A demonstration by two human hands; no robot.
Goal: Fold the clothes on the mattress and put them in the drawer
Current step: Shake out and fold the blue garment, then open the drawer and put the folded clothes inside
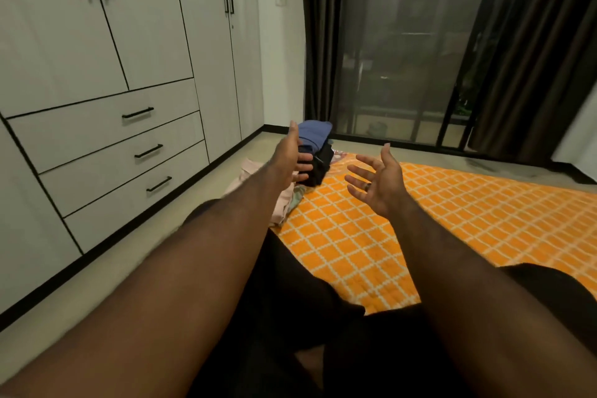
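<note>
A stack of folded clothes stands at the far left corner of the orange checked mattress [420, 220]: a blue garment [315, 134] on top, dark ones [321, 168] below. A pale pink garment [284, 200] lies beside the stack, at the mattress edge. My left hand [289, 160] is stretched out with straight fingers just in front of the stack, holding nothing. My right hand [378, 181] hovers over the mattress to the right of the stack, palm up, fingers spread, a ring on one finger. Three shut drawers [142, 152] sit in the white wardrobe on the left.
The wardrobe [113, 42] runs along the left wall with a strip of floor [113, 275] between it and the mattress. Dark curtains [533, 58] and a glass sliding door [403, 58] fill the back wall. My legs in dark shorts [290, 317] are at the bottom.
</note>
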